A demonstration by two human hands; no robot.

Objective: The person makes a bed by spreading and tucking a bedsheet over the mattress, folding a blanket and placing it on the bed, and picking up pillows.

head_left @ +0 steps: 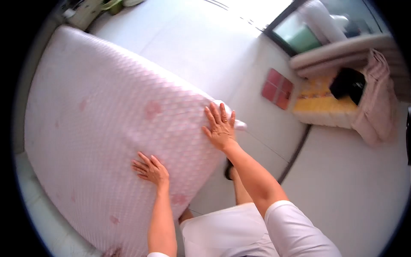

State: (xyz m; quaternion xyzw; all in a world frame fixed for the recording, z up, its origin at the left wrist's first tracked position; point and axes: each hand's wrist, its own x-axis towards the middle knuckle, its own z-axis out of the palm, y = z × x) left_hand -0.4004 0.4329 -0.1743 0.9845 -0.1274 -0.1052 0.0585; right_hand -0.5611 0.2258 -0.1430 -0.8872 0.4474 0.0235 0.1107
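Note:
A large mattress-like slab (98,115) with a pale pink, quilted-looking cover and a few darker pink patches fills the left half of the view. My left hand (151,170) lies on its surface with the fingers spread. Near the slab's right corner, my right hand (220,127) rests flat, its fingers apart and a ring on one of them. A whitish bit of fabric (240,125) sticks out at that corner just beyond my right hand. Neither hand is wrapped round anything.
Pale tiled floor (180,51) surrounds the slab. A pink square panel (277,88) lies on it. To the right, a yellow bundle (323,103) carries a black item (347,83) and a pink cloth (376,103). A dark-framed glass door (278,30) stands behind. A green basin (113,6) is at the top left.

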